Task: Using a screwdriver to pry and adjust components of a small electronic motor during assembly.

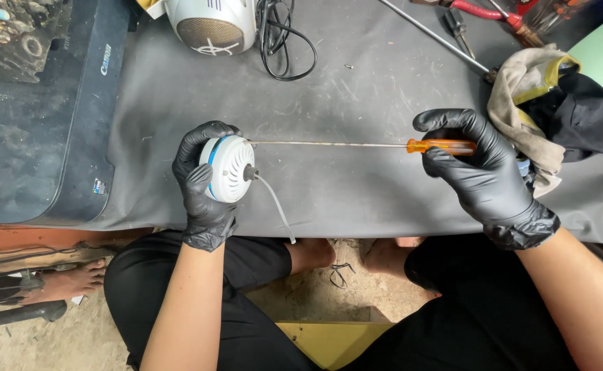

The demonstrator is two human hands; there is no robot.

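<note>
At centre-left of the frame the left hand (205, 185), in a black glove, wraps around a round white device with a blue band (227, 168); a thin grey cable (274, 206) trails from its hub toward the table edge. At centre-right the gloved right hand (483, 172) grips the orange handle of a long screwdriver (356, 145), whose shaft lies level and meets the device's upper rim. A dark printer (74, 130) bearing a small square sticker (99, 186) fills the left.

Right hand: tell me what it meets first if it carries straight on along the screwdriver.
The right hand points left along the screwdriver. First in that line is the round white device in the left hand; the tip already seems to touch it.
</note>
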